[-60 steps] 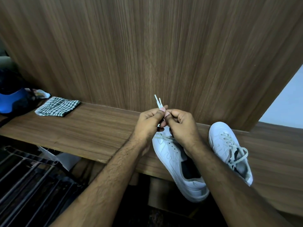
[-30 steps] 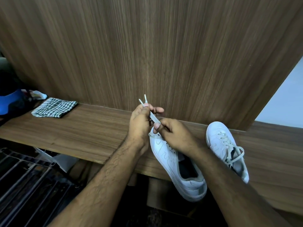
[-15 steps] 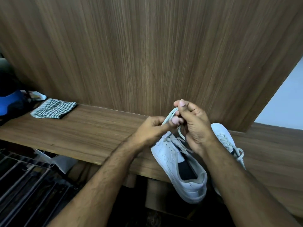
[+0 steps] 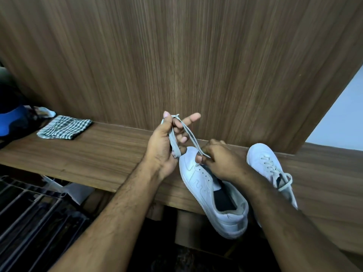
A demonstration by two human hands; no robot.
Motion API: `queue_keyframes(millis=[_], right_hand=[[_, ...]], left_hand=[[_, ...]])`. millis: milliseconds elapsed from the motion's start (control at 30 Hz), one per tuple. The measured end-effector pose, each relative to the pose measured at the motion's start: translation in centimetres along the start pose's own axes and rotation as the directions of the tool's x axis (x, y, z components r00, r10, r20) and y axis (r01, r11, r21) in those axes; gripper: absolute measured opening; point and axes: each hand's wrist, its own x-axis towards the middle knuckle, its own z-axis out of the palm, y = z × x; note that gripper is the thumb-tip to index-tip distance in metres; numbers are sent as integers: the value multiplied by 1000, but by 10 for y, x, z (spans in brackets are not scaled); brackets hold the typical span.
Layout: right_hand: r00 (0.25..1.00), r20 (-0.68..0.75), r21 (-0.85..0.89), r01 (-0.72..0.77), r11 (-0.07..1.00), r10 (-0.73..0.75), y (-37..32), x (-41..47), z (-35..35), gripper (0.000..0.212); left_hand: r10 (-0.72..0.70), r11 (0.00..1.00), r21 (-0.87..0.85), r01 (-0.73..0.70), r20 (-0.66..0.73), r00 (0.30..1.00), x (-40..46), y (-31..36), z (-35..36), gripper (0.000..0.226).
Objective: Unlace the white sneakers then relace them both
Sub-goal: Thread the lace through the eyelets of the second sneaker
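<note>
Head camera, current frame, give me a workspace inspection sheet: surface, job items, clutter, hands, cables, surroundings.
Surface: wooden shelf, heel of the near sneaker overhanging its front edge.
Job's things: near sneaker, upper eyelets empty, its lace strung between the hands; far sneaker laced, lying on the shelf to the right.
Clutter: folded checked cloth on the shelf's left; blue object at the left edge, partly cut off.
Hands: left hand holds the lace looped over its fingers; right hand pinches the lace at the near sneaker.
Cables: nothing seen.
Surroundings: wooden panel behind; dark rack below left.
</note>
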Motion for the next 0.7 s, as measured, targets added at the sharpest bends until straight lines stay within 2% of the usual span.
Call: queue_keyframes(millis=[33, 100, 133, 200, 267, 333, 367, 433, 533, 633, 700], right_hand=[[1000, 4, -73, -8, 997, 9, -1, -1, -1, 22], [1000, -20, -59, -17, 998, 16, 0, -1, -3, 23], [999, -35, -33, -28, 999, 27, 0, -1, -3, 27], [996, -72, 81, -56, 995, 62, 0, 1, -1, 34], [991, -92, 205, -81, 975, 101, -3, 0, -1, 37], [985, -165, 215, -17, 976, 54, -8, 0, -2, 33], [978, -210, 200, 24, 980, 19, -10, 0, -3, 30], [960, -279, 213, 77, 974, -15, -12, -1, -3, 26], [946, -324, 339, 128, 932, -12, -15, -1, -3, 19], [962, -274, 326, 109, 939, -17, -13, 2, -1, 19], [989, -149, 271, 60, 961, -20, -7, 3, 0, 30]], left_hand=[[0, 999, -39, 0, 7, 1000, -1, 1, 0, 48], [33, 999, -24, -33, -10, 999, 2, 0, -2, 49], [53, 998, 26, -52, -26, 998, 4, -1, -4, 50], [84, 967, 246, -64, -72, 994, 5, -2, -3, 55], [97, 851, 522, -52, -59, 993, 2, -6, -2, 50], [54, 675, 733, -83, 63, 997, -3, -12, -2, 39], [3, 616, 782, -95, 118, 993, -5, -14, -3, 38], [-72, 621, 781, -65, 140, 988, -7, -15, -1, 35], [-57, 639, 766, -74, 143, 988, -4, -9, -1, 31], [-32, 609, 790, -68, 111, 993, -2, -5, -7, 30], [24, 566, 818, -99, 103, 994, 0, -6, -14, 41]])
